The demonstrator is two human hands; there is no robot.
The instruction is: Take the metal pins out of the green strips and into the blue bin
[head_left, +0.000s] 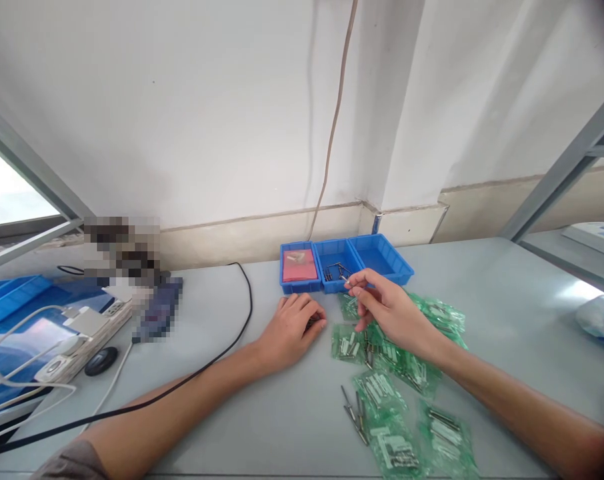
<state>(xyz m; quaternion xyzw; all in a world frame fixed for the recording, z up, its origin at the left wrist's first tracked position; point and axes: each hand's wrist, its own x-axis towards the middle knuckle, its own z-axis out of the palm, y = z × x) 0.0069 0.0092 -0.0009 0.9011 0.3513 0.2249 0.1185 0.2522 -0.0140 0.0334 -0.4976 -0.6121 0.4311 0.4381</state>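
My left hand rests on the grey table with its fingers curled. Something small and dark shows under its thumb, too hidden to name. My right hand is raised at the front edge of the middle blue bin, thumb and forefinger pinched together. A tiny pale thing seems to be at those fingertips, but I cannot make it out. Several slim metal pieces lie inside that bin. Below and beside my right hand are several green plastic bags holding metal pins and whitish pieces. Loose metal pins lie beside them.
A left blue bin holds a red packet; a right blue bin adjoins the middle one. A black cable crosses over my left forearm. At left are a power strip and a black mouse. A wall stands behind.
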